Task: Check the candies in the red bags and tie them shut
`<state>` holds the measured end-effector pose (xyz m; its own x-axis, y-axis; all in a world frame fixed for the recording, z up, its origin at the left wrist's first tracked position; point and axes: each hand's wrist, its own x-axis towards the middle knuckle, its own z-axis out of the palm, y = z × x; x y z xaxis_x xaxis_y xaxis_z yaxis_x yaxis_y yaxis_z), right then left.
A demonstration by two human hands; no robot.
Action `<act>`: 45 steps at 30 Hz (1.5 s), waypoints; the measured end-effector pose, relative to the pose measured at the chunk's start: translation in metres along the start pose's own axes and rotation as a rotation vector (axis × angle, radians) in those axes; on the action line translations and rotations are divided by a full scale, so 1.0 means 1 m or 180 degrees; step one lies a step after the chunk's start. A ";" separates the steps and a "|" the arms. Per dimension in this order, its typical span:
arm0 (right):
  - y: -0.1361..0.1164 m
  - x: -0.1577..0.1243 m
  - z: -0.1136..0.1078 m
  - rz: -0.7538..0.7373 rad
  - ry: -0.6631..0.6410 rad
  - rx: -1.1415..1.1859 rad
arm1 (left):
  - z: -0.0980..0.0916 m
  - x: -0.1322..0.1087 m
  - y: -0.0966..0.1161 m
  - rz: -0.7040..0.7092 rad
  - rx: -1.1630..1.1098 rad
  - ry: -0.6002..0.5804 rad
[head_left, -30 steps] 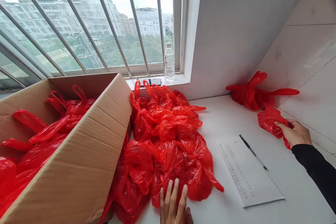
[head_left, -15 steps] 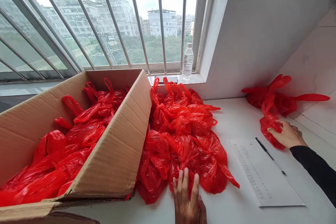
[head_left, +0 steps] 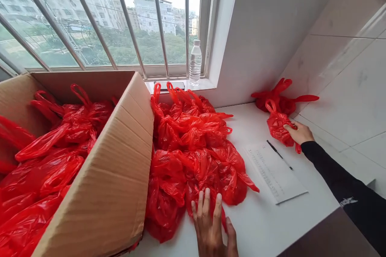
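Red bag [head_left: 278, 126] lies just left of our right hand [head_left: 300, 132], which is closed on its side, our left hand [head_left: 211, 225] spread against the bag pile [head_left: 197, 130]; we judge this a grasping step, the next move needing a firm hold.

Head view, white table [head_left: 256, 217]

Single head-worn camera, above the near side, looks forward and down, toward barred window [head_left: 161, 28]. Left hand [head_left: 209, 231] close, at frame bottom; right hand [head_left: 301, 132] farther off; cardboard box [head_left: 117, 160] close, cropped left.
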<state>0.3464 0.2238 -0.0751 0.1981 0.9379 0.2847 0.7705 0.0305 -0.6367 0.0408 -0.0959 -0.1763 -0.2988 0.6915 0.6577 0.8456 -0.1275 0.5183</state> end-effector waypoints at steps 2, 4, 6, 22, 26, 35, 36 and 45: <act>-0.016 -0.017 -0.010 0.0114 -0.0224 0.0410 | -0.006 0.002 0.002 0.0021 -0.0260 0.0185; -0.035 -0.040 -0.019 0.0085 -0.0513 0.0889 | -0.012 0.003 0.004 -0.0059 -0.0482 0.0325; -0.056 -0.068 -0.028 -0.0004 -0.0879 0.1304 | -0.017 0.002 0.008 -0.0179 -0.0643 0.0355; -0.128 -0.209 -0.033 -0.1919 -0.3205 0.1536 | -0.049 0.042 0.066 -0.0790 -0.0221 -0.0555; -0.111 -0.207 -0.030 -0.2377 -0.2994 0.1374 | -0.043 0.042 0.070 -0.0540 -0.0049 -0.0288; -0.084 -0.203 -0.024 -0.2694 -0.2798 0.0924 | -0.025 0.040 0.062 0.0194 0.0068 -0.0360; -0.081 -0.202 -0.023 -0.2654 -0.2748 0.0916 | -0.025 0.039 0.059 0.0257 0.0054 -0.0463; -0.043 -0.192 -0.022 -0.2473 -0.1774 0.1037 | -0.045 0.021 0.048 -0.0360 0.0211 -0.0664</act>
<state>0.2891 0.0349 -0.0865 -0.6638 0.6434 0.3813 0.3463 0.7163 -0.6058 0.0550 -0.1197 -0.1136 -0.3013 0.8314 0.4669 0.8412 0.0012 0.5407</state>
